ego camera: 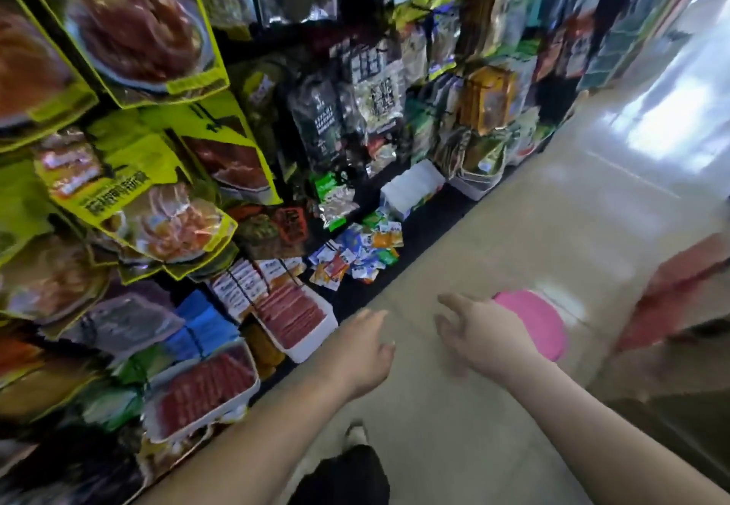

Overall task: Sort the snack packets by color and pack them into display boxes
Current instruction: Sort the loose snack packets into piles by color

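A loose heap of small snack packets [357, 246] in blue, orange, green and white lies on the dark bottom shelf. Two white display boxes hold red packets, one nearer the heap [294, 317] and one closer to me [205, 390]. Another white box [411, 188] stands behind the heap. My left hand [365, 350] hovers over the floor beside the shelf edge, fingers loosely spread, holding nothing. Just to its right, my right hand [480, 333] is also empty, with its fingers apart and curled. Both hands are well short of the heap.
Hanging racks of large yellow-green snack bags [130, 50] fill the left side. More bags [486, 98] hang further along the aisle. A pink round object [537, 319] lies on the pale floor [493, 236] behind my right hand. A blurred red shape [679, 291] is at the right edge.
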`<state>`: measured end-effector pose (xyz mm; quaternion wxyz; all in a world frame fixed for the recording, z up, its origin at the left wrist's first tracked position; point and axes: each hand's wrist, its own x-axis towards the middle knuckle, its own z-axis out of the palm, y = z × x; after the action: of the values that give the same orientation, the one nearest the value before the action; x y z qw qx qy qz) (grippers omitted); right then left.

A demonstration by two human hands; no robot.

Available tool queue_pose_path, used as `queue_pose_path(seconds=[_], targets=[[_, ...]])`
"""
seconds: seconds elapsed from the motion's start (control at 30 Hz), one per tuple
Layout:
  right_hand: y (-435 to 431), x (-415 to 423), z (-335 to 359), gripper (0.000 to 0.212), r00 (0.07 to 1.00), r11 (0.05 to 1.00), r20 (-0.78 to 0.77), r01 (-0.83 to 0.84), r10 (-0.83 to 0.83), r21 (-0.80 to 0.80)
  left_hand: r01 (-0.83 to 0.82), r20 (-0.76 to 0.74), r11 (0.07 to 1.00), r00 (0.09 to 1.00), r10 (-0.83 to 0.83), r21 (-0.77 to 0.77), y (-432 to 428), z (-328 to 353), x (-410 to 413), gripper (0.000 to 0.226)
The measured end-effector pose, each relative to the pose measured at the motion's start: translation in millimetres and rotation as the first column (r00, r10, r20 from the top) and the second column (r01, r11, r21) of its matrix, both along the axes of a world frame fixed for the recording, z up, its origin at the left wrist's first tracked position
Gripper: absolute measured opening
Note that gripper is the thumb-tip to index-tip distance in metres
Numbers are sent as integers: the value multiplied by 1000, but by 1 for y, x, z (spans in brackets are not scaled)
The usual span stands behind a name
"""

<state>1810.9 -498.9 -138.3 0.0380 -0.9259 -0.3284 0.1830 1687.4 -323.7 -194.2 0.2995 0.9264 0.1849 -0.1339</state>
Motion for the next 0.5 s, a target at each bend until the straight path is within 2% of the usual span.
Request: queue_pose_path(seconds=[0.13,0.3,0.5], targets=[[40,113,-9,48,997,998,10,-70,70,1,-76,20,997,997,75,16,30,-4,99,57],[70,250,-20,48,1000,1000,-16,-25,25,16,-98,-34,995,995,98,23,59,-19,228,52],[92,378,-22,46,990,991,-61,-131,130,-4,-180,3,983,984,180,-41,63,-17,340,62]])
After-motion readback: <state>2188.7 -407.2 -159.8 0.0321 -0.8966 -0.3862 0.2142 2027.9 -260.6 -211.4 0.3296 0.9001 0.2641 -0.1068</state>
